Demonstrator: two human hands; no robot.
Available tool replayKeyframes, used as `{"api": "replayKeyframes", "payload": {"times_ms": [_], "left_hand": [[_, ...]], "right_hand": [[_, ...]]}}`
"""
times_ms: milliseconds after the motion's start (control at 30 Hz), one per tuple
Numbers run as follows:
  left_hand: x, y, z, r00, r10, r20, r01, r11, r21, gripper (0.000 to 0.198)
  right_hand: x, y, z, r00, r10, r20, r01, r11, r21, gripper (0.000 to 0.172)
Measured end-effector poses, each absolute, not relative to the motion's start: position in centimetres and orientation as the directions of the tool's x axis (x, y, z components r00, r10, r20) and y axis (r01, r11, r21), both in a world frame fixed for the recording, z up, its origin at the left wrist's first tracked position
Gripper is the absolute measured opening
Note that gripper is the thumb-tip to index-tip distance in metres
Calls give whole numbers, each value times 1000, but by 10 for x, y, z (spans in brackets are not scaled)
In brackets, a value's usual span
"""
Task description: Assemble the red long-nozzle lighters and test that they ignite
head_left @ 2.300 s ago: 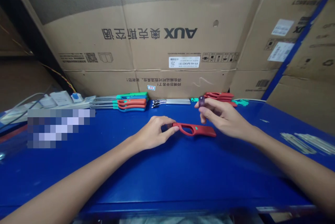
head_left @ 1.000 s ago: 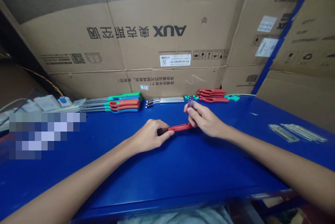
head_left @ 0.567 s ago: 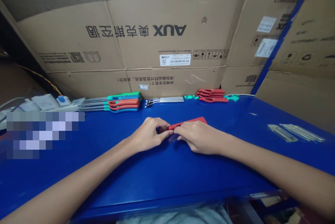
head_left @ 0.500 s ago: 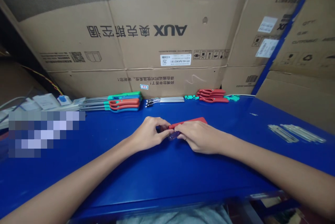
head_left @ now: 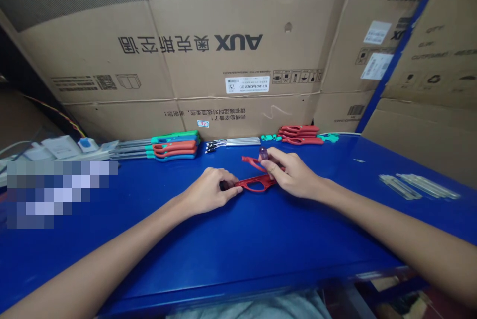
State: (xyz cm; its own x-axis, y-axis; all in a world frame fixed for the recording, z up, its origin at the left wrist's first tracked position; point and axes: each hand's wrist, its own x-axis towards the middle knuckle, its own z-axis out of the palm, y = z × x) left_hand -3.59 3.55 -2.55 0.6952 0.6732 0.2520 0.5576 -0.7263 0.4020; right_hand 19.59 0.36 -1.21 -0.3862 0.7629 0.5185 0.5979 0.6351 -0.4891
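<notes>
My left hand (head_left: 213, 191) pinches the narrow end of one red lighter handle half (head_left: 257, 186), which has an oval trigger opening and lies just over the blue table. My right hand (head_left: 294, 172) is closed on a second red lighter handle half (head_left: 253, 161), lifted behind and above the first. A small purple see-through piece (head_left: 264, 153) stands up at the fingertips of the right hand. The right fingers also cover the wide end of the first half, and whether they grip it cannot be made out.
Assembled long lighters (head_left: 175, 146) lie stacked at the back left, with metal tubes (head_left: 243, 141), small green parts (head_left: 271, 137) and red handles (head_left: 301, 134) along the cardboard wall (head_left: 208, 6). Clear plastic strips (head_left: 427, 186) lie right. White plugs (head_left: 61, 146) sit left.
The red handle has come apart into two halves. My right hand has raised one half and the purple piece up and away, while my left hand keeps the other low.
</notes>
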Motion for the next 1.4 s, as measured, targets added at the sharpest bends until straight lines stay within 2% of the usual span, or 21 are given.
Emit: {"api": "replayKeyframes", "payload": {"times_ms": [300, 400, 500, 600, 767, 900, 1067, 1400], "left_hand": [[-39, 36, -23, 770, 598, 225, 545, -798, 257, 26], [-39, 35, -22, 777, 590, 216, 544, -804, 240, 26], [-40, 34, -21, 779, 591, 210, 548, -804, 230, 26], [-41, 34, -19, 778, 595, 204, 555, -802, 222, 27], [-42, 36, -17, 782, 586, 210, 547, -808, 219, 30], [-43, 37, -18, 792, 570, 219, 529, -819, 221, 19], [-43, 38, -20, 800, 554, 229, 510, -830, 225, 17], [-47, 39, -15, 810, 524, 264, 481, -851, 213, 12]], "right_hand": [[205, 11, -11, -311, 764, 565, 554, 629, -546, 19], [207, 12, -9, -304, 765, 568, 576, 623, -529, 21], [214, 16, -6, -303, 769, 564, 630, 605, -486, 15], [226, 21, -3, -377, 792, 480, 686, 587, -430, 8], [242, 30, -3, -463, 837, 293, 736, 546, -399, 24], [244, 33, -7, -489, 839, 239, 738, 543, -401, 24], [239, 31, -11, -514, 812, 277, 706, 584, -401, 14], [225, 27, -23, -559, 762, 327, 660, 648, -381, 25]]}}
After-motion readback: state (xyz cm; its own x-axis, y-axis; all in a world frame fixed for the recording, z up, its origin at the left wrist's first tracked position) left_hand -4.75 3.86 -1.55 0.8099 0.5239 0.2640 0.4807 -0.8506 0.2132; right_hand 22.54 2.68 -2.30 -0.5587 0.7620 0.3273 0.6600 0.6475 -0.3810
